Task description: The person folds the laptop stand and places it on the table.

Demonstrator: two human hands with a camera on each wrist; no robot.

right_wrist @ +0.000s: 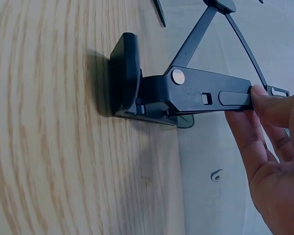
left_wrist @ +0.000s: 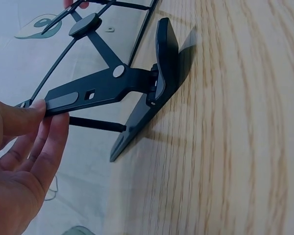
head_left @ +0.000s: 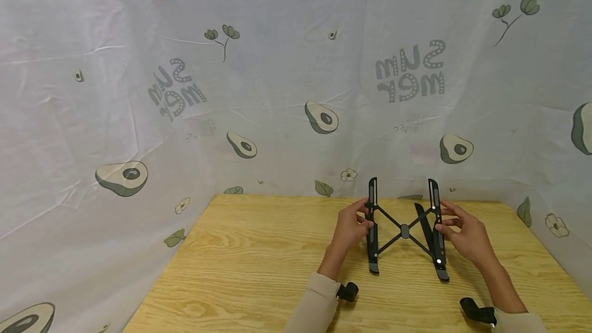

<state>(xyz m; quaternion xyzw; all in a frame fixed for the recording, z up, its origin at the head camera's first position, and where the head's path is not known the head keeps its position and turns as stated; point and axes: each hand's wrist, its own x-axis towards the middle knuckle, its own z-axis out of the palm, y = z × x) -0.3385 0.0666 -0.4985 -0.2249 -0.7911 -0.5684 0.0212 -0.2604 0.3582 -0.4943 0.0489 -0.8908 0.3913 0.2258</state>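
A black folding laptop stand [head_left: 405, 231] stands spread on the wooden table, its crossed bars meeting at an oval hub. My left hand [head_left: 352, 225] pinches the left side rail between thumb and fingers. On the other side my right hand [head_left: 466, 234] pinches the right rail the same way. In the left wrist view the left hand [left_wrist: 24, 156] grips the rail behind its grey pad, and the front lip [left_wrist: 166, 58] rests near the tabletop. The right wrist view has the right hand [right_wrist: 274, 147] with its thumb on top of the rail and fingers beneath.
The wooden table [head_left: 259, 251] extends to the left of the stand. A pale curtain [head_left: 277, 76] printed with avocados and leaves hangs behind and beside it. Black wrist-worn devices [head_left: 348, 292] sit at both sleeves.
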